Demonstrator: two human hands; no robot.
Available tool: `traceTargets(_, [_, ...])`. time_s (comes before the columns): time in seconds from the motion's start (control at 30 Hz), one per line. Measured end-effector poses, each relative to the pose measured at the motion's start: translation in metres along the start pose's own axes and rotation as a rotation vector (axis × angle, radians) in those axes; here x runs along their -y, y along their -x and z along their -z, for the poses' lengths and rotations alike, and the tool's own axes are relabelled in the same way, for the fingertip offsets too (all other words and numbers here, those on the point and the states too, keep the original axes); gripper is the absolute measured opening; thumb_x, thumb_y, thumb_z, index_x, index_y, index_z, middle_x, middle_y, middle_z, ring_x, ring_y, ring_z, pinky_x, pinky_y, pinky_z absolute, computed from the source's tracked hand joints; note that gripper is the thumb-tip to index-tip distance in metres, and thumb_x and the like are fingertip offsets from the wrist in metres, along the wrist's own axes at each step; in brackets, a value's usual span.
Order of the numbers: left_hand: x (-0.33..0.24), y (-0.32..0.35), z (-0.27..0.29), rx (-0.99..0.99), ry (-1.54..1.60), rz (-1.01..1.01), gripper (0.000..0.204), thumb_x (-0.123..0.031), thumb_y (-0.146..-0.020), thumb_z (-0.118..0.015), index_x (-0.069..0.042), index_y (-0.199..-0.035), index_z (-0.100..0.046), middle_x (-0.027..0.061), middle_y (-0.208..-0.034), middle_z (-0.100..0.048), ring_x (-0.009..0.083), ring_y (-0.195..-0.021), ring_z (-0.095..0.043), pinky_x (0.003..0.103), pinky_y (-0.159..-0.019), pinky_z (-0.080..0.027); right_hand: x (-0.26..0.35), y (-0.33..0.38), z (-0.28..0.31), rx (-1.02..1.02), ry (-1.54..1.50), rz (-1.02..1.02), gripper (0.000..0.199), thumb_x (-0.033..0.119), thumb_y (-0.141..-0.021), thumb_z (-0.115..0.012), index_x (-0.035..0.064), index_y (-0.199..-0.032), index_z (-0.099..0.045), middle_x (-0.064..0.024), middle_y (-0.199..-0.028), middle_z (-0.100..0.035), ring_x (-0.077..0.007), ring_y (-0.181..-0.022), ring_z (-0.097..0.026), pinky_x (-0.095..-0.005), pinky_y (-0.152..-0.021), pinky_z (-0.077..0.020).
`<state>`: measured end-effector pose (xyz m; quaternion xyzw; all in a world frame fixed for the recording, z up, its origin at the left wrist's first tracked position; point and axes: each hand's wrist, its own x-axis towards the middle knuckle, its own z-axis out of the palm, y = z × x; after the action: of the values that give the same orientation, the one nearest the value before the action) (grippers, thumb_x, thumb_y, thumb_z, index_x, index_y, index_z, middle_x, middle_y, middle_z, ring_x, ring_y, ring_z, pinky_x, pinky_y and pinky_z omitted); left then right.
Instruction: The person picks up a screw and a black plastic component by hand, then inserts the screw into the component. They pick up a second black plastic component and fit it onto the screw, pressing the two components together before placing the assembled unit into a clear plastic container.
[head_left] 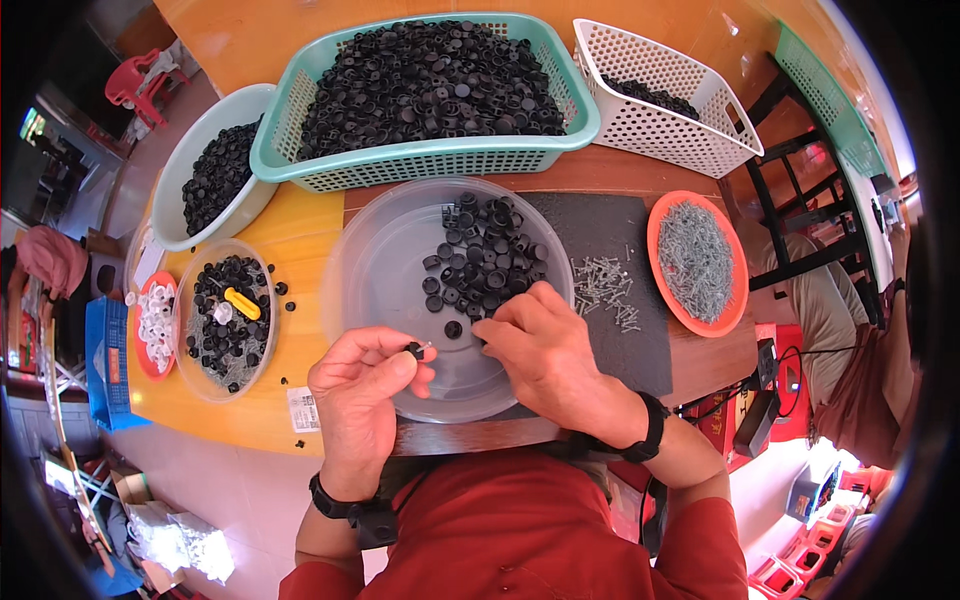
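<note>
Red shirt [520,530] nearest; beyond, I see the left hand [362,385] pinching 1 black part [414,350] and screw [427,346] above the clear bowl [375,265]; the right hand [555,355] curls, its hold hidden. A slack pinch could drop the screw.

Your worktop [300,235], yellow at left, brown at right, bears a teal basket [430,150], a white basket [672,130], a pale tub [168,205], a large clear bowl [380,260], a dark mat [590,230] and an orange plate [705,328].

They wear a red short-sleeved shirt [510,530]; black straps [655,428] circle both wrists; left hand [362,392] and right hand [548,352] bare.
</note>
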<state>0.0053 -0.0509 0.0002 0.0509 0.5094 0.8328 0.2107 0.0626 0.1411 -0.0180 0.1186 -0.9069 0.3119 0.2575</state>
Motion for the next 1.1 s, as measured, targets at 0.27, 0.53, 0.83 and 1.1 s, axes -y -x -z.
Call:
traceTargets(0.27, [0.0, 0.001, -0.002, -0.042, -0.062, 0.019, 0.016, -0.005, -0.079, -0.065, 0.005, -0.091, -0.059, 0.0172, -0.082, -0.065, 0.0208, -0.065, -0.062, 0.03, -0.058, -0.05, -0.001, -0.015, -0.004, 0.155, 0.114, 0.032, 0.021, -0.004, -0.055, -0.059, 0.0019, -0.076, -0.06, -0.0092, -0.076, -0.049, -0.0265, -0.075, -0.045, -0.0364, -0.067, -0.0386])
traceTargets(0.53, [0.002, -0.001, -0.003, -0.024, -0.035, 0.011, 0.017, -0.007, -0.079, -0.067, 0.005, -0.09, -0.059, 0.0168, -0.081, -0.066, 0.0201, -0.064, -0.062, 0.029, -0.057, -0.05, -0.011, -0.02, -0.012, 0.201, 0.237, 0.134, 0.018, 0.004, -0.058, -0.064, 0.0023, -0.076, -0.06, -0.0093, -0.075, -0.048, -0.0264, -0.074, -0.045, -0.0359, -0.064, -0.0384])
traceTargets(0.83, [0.003, 0.0, -0.004, -0.03, -0.035, 0.012, 0.017, -0.006, -0.079, -0.066, 0.005, -0.09, -0.059, 0.0171, -0.08, -0.066, 0.0199, -0.063, -0.062, 0.029, -0.056, -0.05, -0.012, -0.015, -0.008, 0.146, 0.225, 0.172, 0.011, 0.006, -0.06, -0.059, 0.0022, -0.068, -0.052, -0.0108, -0.072, -0.044, -0.0272, -0.072, -0.044, -0.0371, -0.063, -0.0361])
traceTargets(1.1, [0.003, 0.001, -0.003, -0.031, -0.038, 0.019, 0.017, -0.006, -0.079, -0.066, 0.005, -0.09, -0.059, 0.017, -0.081, -0.066, 0.0199, -0.063, -0.062, 0.029, -0.056, -0.05, 0.003, -0.008, -0.005, 0.139, 0.102, 0.156, 0.012, 0.006, -0.061, -0.058, 0.0019, -0.07, -0.051, -0.0101, -0.072, -0.045, -0.0262, -0.071, -0.043, -0.0362, -0.062, -0.0363])
